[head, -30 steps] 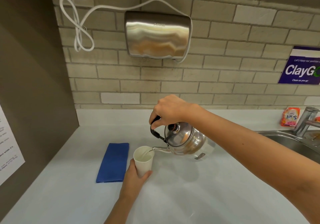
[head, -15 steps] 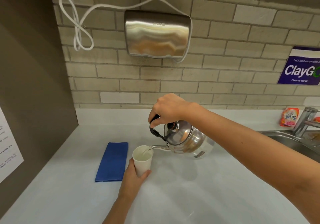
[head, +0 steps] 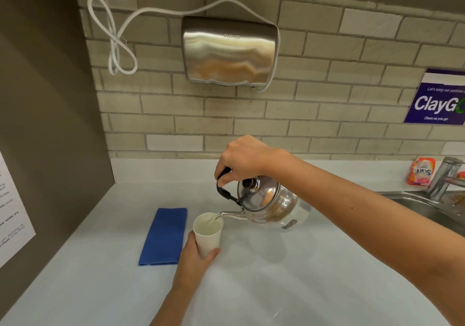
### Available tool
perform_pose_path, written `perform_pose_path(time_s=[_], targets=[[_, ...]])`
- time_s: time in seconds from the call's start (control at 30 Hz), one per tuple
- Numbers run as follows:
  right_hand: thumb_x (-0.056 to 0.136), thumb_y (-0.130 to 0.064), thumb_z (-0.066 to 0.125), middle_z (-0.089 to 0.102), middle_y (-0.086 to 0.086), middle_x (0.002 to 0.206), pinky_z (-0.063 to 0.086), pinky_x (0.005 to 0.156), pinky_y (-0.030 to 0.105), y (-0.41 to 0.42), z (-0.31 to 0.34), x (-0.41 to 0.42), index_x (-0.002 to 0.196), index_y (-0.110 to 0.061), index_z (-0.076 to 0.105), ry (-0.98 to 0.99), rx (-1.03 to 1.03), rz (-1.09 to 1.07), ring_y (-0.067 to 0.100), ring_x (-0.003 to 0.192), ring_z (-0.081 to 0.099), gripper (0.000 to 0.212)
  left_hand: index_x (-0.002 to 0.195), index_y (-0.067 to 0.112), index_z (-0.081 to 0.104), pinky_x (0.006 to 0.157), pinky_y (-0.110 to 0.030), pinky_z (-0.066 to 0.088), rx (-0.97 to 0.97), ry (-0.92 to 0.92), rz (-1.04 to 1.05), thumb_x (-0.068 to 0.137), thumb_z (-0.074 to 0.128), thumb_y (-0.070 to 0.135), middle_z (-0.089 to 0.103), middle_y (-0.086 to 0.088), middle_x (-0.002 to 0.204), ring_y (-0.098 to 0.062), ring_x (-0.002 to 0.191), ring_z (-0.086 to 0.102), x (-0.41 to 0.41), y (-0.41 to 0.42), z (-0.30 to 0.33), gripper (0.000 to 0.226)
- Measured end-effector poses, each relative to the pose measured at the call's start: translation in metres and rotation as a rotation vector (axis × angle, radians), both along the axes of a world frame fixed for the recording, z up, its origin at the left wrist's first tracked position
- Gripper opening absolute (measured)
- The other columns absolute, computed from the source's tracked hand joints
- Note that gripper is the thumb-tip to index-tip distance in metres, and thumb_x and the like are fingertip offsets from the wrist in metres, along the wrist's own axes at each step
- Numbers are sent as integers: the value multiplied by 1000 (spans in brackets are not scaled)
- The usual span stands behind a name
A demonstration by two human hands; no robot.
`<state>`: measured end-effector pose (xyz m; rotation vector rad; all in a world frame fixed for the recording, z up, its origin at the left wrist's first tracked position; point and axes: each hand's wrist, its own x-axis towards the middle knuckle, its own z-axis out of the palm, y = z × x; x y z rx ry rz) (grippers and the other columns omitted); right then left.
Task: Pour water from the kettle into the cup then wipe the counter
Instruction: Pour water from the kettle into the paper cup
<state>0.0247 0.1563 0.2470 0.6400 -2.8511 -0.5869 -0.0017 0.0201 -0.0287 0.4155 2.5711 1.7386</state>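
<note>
Pale tabletop under a brick wall. My right hand grips the kettle handle, spout pointing to 9 o'clock over the cup, which my left hand clasps. Blue cloth lies just beside, nearer my left. Compared with before, the water stands higher.

Back wall: pale brick tiles, with a steel hand dryer and looped white cord.
Left wall: plain brown panel, carrying a printed sheet, its text too blurred to read.
Sign: purple "ClayGo" notice.
Worktop: glossy white worktop.
Right edge: steel sink, tap, orange packet.
</note>
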Motion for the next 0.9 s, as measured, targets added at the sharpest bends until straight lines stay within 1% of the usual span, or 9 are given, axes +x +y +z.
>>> perform_pose_path(time_s=[0.17,0.33,0.43,0.5,0.57,0.63,0.73,0.8,0.9], targets=[[84,-53,55,72,-7,89,23,46,22,0,0,0,104,-35,68,-1,4,-2,10,70,46,29,129,16,36,91,-36,47,-10,-6,-4,70,78,28,55,-8,123,-19,103,51,0,-1,1,74],[85,-52,55,72,-7,90,22,46,22,-1,1,1,104,-35,68,-2,14,0,10,70,45,29,128,17,36,86,-29,44,-9,1,-14,70,78,28,55,-7,123,-15,99,48,0,0,1,73],[85,-52,55,72,-7,90,23,47,22,-1,1,1,104,-34,68,-2,8,0,10,70,45,29,130,17,35,90,-33,46,-13,-8,-12,70,78,29,54,-7,124,-19,104,50,0,0,0,75],[85,-53,55,72,-7,88,23,46,22,-1,0,2,104,-34,68,-5,6,-7,10,68,45,30,129,17,35,89,-32,45,-13,-13,-12,70,78,29,54,-7,124,-17,102,49,-1,0,0,75],[84,-53,55,71,-6,85,23,46,22,0,-1,2,104,-35,68,-8,4,-13,10,66,44,30,129,17,35,87,-30,44,-8,-15,-16,69,79,29,54,-5,121,-14,99,47,-1,0,0,74],[85,-54,55,71,-6,82,23,46,23,0,-3,3,104,-35,68,-14,-1,-15,10,63,43,30,129,18,35,88,-31,44,-1,-18,-21,69,78,29,52,-2,119,-14,100,46,0,0,-1,74],[85,-54,54,71,-6,83,24,46,23,2,-6,3,104,-36,68,-24,3,-5,11,65,45,30,128,20,35,87,-28,43,12,-13,-27,69,78,30,49,5,114,-12,101,47,0,0,-1,73],[85,-54,54,69,-8,78,23,45,23,3,-8,2,104,-36,68,-23,4,2,11,64,45,30,127,22,35,86,-26,42,22,-10,-30,69,79,29,48,9,111,-11,100,47,0,0,-1,73],[84,-55,54,52,-15,60,21,45,22,7,-9,1,104,-36,67,-12,-22,6,10,62,43,30,124,25,36,84,-25,42,36,-8,-36,69,79,29,49,10,109,-11,99,49,0,-1,-2,70]])
